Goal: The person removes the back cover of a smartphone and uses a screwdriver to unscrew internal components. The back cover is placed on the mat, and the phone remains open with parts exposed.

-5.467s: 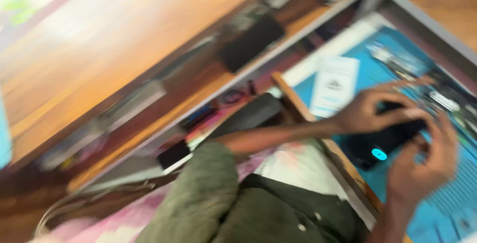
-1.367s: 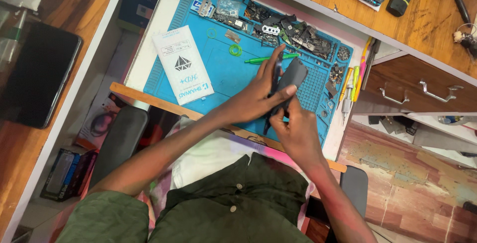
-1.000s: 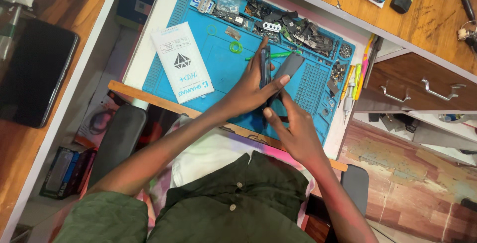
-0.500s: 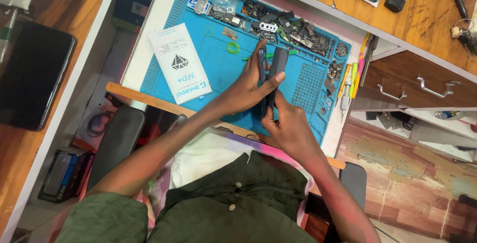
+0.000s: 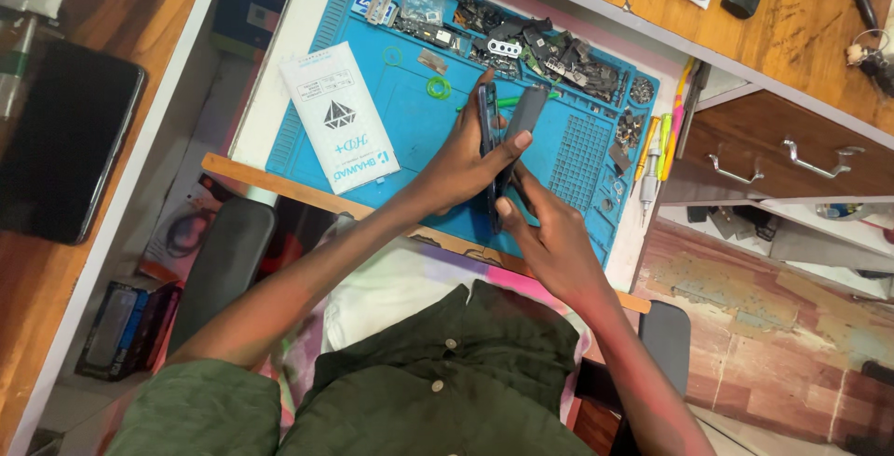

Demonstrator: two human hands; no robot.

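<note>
I had tipped the phone [image 5: 488,139] up on edge over the mat [image 5: 410,139], left hand [image 5: 466,163] clamping it, right hand [image 5: 549,232] pinching its lower end, its back cover [image 5: 524,116] now splayed away.

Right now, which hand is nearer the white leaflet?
Left. The left hand grips the phone beside the leaflet; the right hand is farther, at the phone's lower end.

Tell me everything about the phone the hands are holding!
The phone is a thin, dark slab held on its edge above the blue work mat, so mostly its narrow side shows. A dark grey panel leans away from it at the top, like a cover partly opened. The left hand wraps round it from the left, with its thumb tip on the panel. The right hand pinches its lower end. It looks smooth; its screen cannot be seen.
</note>
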